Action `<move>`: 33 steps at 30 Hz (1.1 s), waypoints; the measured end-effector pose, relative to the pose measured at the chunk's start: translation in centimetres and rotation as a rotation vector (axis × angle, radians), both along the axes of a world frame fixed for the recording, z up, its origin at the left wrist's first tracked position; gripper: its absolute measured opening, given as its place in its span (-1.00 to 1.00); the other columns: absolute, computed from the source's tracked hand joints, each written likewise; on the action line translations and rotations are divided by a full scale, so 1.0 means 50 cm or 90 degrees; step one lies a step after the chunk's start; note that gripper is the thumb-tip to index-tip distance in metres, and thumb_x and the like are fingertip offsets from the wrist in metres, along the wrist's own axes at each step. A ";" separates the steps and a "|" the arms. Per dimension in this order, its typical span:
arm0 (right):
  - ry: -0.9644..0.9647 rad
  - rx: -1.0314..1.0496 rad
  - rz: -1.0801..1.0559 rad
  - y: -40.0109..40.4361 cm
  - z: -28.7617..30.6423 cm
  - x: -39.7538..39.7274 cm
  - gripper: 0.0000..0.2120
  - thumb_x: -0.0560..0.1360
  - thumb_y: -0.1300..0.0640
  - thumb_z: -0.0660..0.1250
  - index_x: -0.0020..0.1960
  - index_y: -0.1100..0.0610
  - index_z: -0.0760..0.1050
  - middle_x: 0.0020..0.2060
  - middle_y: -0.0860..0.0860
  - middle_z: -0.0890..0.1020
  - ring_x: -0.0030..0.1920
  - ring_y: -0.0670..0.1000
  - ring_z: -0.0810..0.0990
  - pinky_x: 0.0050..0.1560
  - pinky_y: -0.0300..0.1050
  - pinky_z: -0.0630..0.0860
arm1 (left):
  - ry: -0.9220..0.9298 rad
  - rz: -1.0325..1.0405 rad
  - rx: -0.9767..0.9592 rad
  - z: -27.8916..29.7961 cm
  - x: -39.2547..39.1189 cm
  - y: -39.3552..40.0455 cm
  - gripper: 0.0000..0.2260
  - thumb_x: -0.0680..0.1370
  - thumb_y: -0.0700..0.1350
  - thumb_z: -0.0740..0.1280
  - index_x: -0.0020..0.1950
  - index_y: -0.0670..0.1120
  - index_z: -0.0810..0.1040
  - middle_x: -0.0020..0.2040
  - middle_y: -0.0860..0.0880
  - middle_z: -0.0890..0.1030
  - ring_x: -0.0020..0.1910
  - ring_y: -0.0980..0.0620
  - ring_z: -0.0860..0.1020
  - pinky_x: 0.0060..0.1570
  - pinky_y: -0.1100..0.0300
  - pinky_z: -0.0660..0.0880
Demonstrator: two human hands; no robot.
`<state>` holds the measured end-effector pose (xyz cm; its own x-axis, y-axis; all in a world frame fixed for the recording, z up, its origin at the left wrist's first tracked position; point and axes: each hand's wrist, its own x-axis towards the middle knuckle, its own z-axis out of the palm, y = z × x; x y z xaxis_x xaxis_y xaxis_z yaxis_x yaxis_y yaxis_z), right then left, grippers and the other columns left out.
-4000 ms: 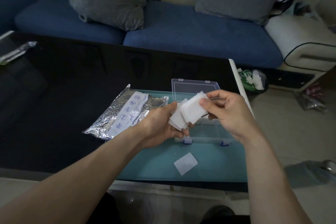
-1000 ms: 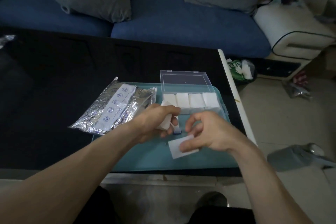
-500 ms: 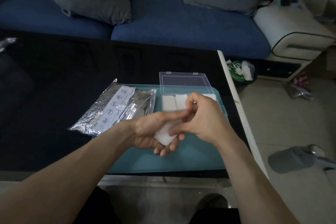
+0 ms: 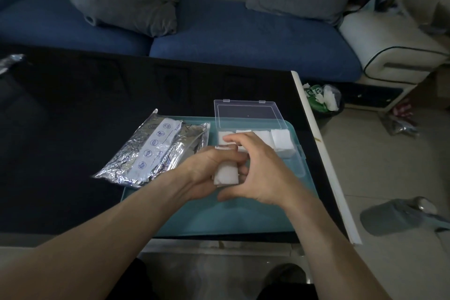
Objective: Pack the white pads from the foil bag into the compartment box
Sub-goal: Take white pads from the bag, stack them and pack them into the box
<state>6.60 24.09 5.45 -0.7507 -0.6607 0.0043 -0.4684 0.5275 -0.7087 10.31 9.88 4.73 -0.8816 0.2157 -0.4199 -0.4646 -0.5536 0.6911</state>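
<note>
White pads (image 4: 226,173), a small stack, sit over the teal tray (image 4: 243,217), gripped in the left hand (image 4: 209,170) with fingers curled round them. The right hand (image 4: 258,173) curves beside the stack, fingers bent; whether it holds anything is unclear. Behind them, the clear compartment box (image 4: 248,114) shows filled pads, lid up. Foil bag (image 4: 155,151) lies left, on the black table (image 4: 73,129). Blue sofa (image 4: 243,31) beyond.

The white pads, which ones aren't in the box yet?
The stack of white pads gripped in the left hand, above the teal tray. The other pads already sit in the compartment box.
</note>
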 end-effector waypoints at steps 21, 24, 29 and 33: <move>0.149 0.144 -0.015 -0.024 -0.015 0.020 -0.17 0.27 -0.09 0.58 0.47 0.06 0.39 0.09 -0.06 0.36 0.16 -0.01 0.34 0.24 0.03 0.45 | 0.084 -0.018 -0.274 -0.022 0.007 0.013 -0.86 0.56 -0.34 0.32 0.05 -0.17 0.61 -0.11 -0.11 0.67 -0.12 0.02 0.65 -0.17 0.21 0.56; 0.060 0.155 -0.019 -0.012 0.000 0.016 0.07 0.16 -0.19 0.66 0.55 0.01 0.27 0.17 -0.08 0.34 0.23 -0.04 0.33 0.26 -0.08 0.44 | 0.092 -0.034 -0.319 -0.016 0.006 0.016 -0.87 0.53 -0.33 0.31 0.06 -0.26 0.56 -0.11 -0.21 0.59 -0.13 -0.08 0.58 -0.18 0.12 0.50; -0.164 0.072 0.039 0.051 0.021 -0.029 -0.15 0.23 -0.13 0.66 0.45 -0.10 0.41 0.15 -0.19 0.53 0.11 -0.15 0.55 0.09 -0.23 0.46 | 0.060 -0.102 -0.275 -0.016 0.003 0.007 -0.50 0.29 -0.27 0.30 0.23 -0.26 0.40 -0.16 -0.25 0.54 -0.33 -0.13 0.54 -0.39 0.13 0.44; -0.211 0.003 0.028 0.073 0.010 -0.044 -0.55 0.35 -0.06 0.58 0.19 0.01 0.63 -0.12 -0.19 0.68 -0.01 -0.09 0.65 0.10 -0.11 0.57 | 0.130 -0.211 -0.218 -0.011 0.009 0.000 -0.58 0.27 -0.36 0.23 0.12 -0.24 0.42 -0.23 -0.26 0.55 -0.36 -0.13 0.52 -0.40 0.16 0.34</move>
